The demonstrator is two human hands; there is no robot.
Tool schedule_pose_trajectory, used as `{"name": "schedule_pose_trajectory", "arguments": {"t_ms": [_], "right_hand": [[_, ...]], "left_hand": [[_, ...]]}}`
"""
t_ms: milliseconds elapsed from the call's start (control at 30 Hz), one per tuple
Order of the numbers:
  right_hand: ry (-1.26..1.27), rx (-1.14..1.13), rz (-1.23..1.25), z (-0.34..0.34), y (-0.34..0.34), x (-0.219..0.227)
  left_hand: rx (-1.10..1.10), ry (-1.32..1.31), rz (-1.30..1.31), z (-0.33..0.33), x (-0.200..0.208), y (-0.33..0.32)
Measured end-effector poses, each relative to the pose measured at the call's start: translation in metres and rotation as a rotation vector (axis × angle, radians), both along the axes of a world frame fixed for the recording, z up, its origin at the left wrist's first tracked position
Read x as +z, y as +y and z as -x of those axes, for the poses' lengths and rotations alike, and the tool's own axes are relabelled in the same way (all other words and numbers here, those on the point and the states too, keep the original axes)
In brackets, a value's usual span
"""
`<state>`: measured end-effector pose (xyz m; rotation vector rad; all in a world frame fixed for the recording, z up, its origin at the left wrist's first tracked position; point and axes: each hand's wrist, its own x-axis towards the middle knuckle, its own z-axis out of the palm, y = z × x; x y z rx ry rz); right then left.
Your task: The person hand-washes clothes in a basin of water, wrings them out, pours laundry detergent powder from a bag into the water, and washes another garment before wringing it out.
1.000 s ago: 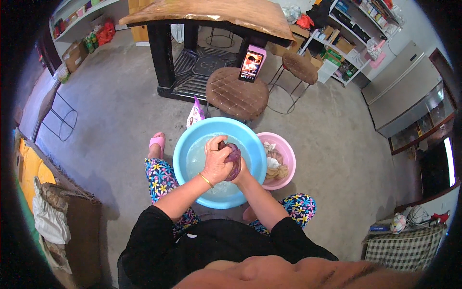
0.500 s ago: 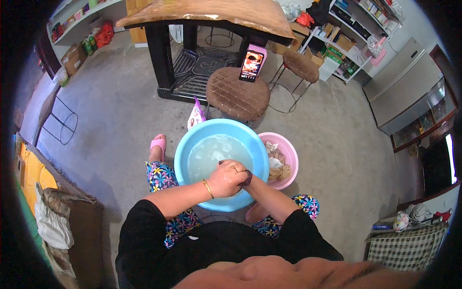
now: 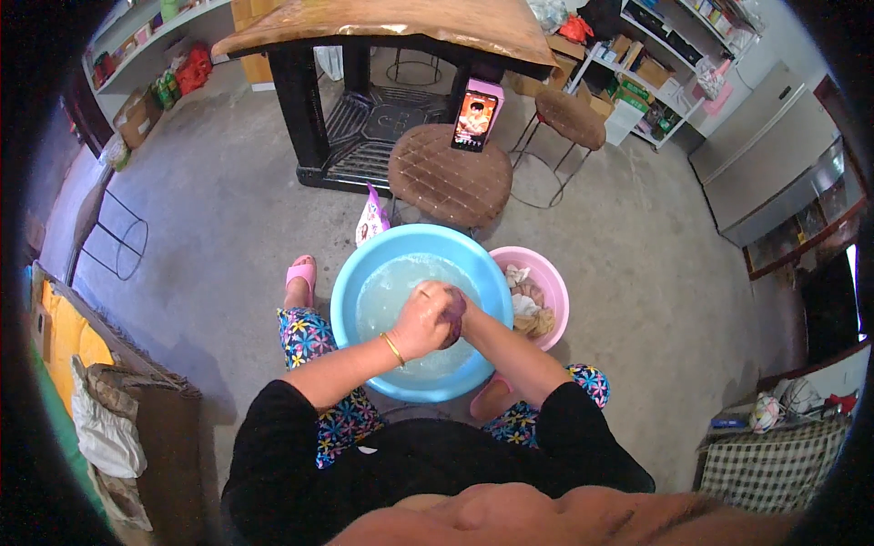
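Observation:
Above a light blue basin [image 3: 340, 314] of cloudy, sudsy water [image 3: 391, 291], my two hands meet. My left hand [image 3: 426, 317], a gold bangle on its wrist, is closed around a bunched dark purple cloth [image 3: 452, 320]. Pressed against the same cloth from the other side is my right hand [image 3: 470, 314]; its fingers are mostly hidden behind the bundle and the left hand. What kind of garment the cloth is cannot be made out. Right of the basin, a pink basin [image 3: 558, 305] holds crumpled beige and white clothes [image 3: 531, 314].
Behind the basin stands a brown quilted stool [image 3: 446, 177] bearing a propped phone [image 3: 475, 118]. A purple and white bag [image 3: 371, 221] sits at the basin's far edge. Farther back are a wooden-topped table [image 3: 391, 27] and a second stool [image 3: 569, 118]. My feet flank the basin.
My hands have lifted slightly and turned, bringing more of the purple cloth into sight between them. Both remain over the blue basin.

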<state>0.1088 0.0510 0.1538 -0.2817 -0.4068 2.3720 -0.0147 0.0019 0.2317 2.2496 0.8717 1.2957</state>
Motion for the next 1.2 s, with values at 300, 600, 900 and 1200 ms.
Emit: {"name": "schedule_pose_trajectory", "arguments": {"t_ms": [300, 600, 900, 1200], "right_hand": [[-0.4, -0.315, -0.233, -0.059, 0.028, -0.03], [-0.271, -0.758, 0.003, -0.171, 0.001, 0.113], [-0.457, -0.994, 0.337, -0.218, 0.011, 0.084], [-0.75, -1.03, 0.455, -0.222, 0.038, 0.004]], "left_hand": [[-0.018, -0.199, 0.397, -0.015, 0.016, 0.011], [-0.046, -0.159, 0.699, 0.007, -0.013, 0.008], [0.029, -0.043, 0.792, 0.035, -0.015, -0.015], [0.101, -0.009, 0.827, 0.037, -0.015, -0.026]]}}
